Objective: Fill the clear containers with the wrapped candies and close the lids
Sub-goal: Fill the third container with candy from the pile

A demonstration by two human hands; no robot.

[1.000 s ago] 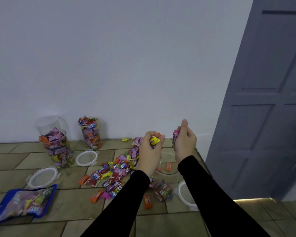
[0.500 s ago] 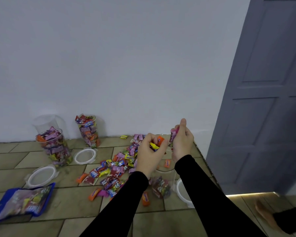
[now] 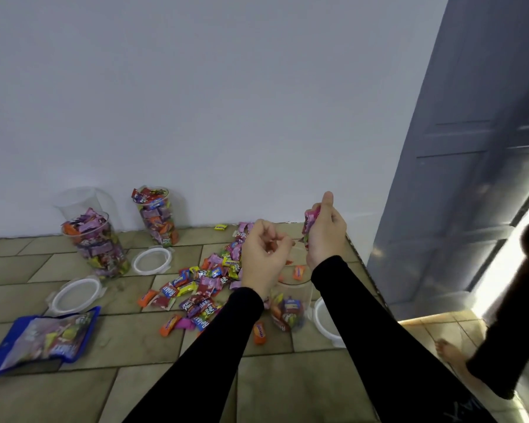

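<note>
A clear container (image 3: 290,306) stands on the tiled floor below my hands, with a few wrapped candies in its bottom. My left hand (image 3: 263,254) hovers above it, fingers loosely curled, no candy visible in them. My right hand (image 3: 326,232) is raised beside it and grips a bunch of pink wrapped candies (image 3: 310,221). A loose pile of candies (image 3: 202,285) lies on the floor left of the container. Its white-rimmed lid (image 3: 327,323) lies to its right. Two filled containers (image 3: 100,245) (image 3: 156,215) stand uncovered near the wall.
An empty clear container (image 3: 80,201) stands behind the left filled one. Two more lids (image 3: 151,261) (image 3: 74,296) lie on the tiles. A blue candy bag (image 3: 43,337) lies at the front left. A grey door (image 3: 458,178) is at the right, with another person's bare foot (image 3: 449,358) nearby.
My left hand held yellow and orange candies before; now they are gone from it and the hand has lowered slightly. My right hand still holds the pink candies.
</note>
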